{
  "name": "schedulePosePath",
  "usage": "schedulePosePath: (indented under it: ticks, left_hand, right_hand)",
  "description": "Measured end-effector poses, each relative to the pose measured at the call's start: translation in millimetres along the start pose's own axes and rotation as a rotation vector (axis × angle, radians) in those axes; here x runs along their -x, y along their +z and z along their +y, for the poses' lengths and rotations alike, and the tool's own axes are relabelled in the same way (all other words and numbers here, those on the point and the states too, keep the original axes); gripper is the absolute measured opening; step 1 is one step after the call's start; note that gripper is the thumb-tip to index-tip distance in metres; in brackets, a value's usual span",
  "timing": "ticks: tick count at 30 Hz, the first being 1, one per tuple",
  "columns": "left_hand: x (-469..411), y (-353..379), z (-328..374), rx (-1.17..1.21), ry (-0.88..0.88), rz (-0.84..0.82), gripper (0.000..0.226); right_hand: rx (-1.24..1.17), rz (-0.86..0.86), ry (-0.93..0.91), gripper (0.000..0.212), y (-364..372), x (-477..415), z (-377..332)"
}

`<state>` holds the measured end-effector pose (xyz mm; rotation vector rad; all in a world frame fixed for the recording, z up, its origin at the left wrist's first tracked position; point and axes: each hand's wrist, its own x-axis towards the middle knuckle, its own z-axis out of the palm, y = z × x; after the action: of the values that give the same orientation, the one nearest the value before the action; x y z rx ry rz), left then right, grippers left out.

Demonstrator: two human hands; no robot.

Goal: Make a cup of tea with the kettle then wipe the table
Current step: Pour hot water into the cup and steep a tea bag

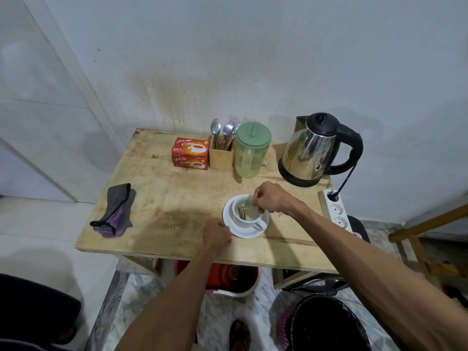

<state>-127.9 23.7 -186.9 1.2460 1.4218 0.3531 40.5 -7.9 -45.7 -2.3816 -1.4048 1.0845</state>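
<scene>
Table (177, 198): wood, against our wall.
Left hand (217, 234): we grip the saucer (249, 231) rim.
Right hand (272, 198): we pinch a teabag (249, 210), half hidden in the cup (247, 216).
Kettle (314, 150): spout points away.

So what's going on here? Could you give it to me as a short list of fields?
right hand: pinching a tea bag over the cup
left hand: holding the saucer edge
kettle: on its base, back right, plugged in
cloth: lying on the table, left, untouched
tea box: at the back, beside the spoon holder
</scene>
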Motion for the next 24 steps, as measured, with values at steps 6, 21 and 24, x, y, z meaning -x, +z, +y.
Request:
schedulePosePath:
  ticks: [6,21,24]
  left_hand:
    - [-3,-1,-2,0.013,-0.038,0.006,0.008]
    - [-1,-1,1,0.035,-0.047,0.004,0.007]
    - [-2,-1,0,0.030,-0.041,0.004,0.007]
  right_hand:
    - [-0.200,0.058,-0.072,0.021,-9,4,-10]
    - [-0.120,0.073,-0.018,0.026,-2,9,-10]
    - [-0.206,0.095,-0.053,0.024,-10,9,-14]
